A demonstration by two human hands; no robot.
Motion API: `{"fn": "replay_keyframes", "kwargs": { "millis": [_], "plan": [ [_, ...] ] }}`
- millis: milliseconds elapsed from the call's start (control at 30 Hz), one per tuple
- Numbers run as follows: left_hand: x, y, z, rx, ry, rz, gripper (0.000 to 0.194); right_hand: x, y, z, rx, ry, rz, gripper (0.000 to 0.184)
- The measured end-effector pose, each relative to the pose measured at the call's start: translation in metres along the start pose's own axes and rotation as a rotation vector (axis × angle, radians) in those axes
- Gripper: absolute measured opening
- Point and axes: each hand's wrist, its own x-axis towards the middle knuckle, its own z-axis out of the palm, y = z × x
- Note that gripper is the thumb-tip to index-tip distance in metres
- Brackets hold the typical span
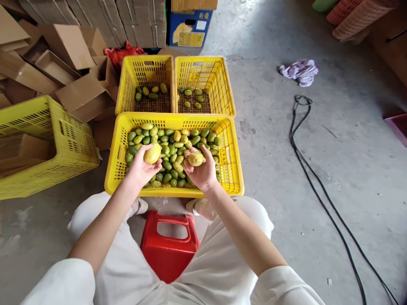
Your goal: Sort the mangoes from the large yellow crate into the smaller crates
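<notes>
Head view: left hand [143, 166] and right hand [201, 168] each holding one fruit above the near yellow crate [174, 192].

Left fingers curling round a smooth yellow fruit [152, 153]; right fingers and thumb cupping a yellow fruit with darker marks [195, 159]. Green and yellowish fruits [173, 165] filling the crate below; two far crates [174, 84] standing just beyond it, holding fewer. Red stool [170, 250] sitting between the person's legs.
</notes>
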Motion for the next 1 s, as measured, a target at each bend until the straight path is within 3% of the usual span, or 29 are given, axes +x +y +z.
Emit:
{"fn": "replay_keyframes", "kwargs": {
  "millis": [267,567,1000],
  "plan": [
    [-0.001,0.0,0.003,-0.098,0.059,0.016,0.013,-0.001,-0.005,-0.002,-0.012,-0.059,0.043,0.047],
    [-0.002,0.0,0.003,-0.111,0.067,-0.017,0.011,-0.004,-0.001,0.006,-0.025,-0.023,-0.019,0.027],
    [-0.006,0.002,0.008,-0.081,0.079,-0.017,0.015,-0.004,0.003,0.011,-0.05,-0.018,0.042,0.032]
  ]
}}
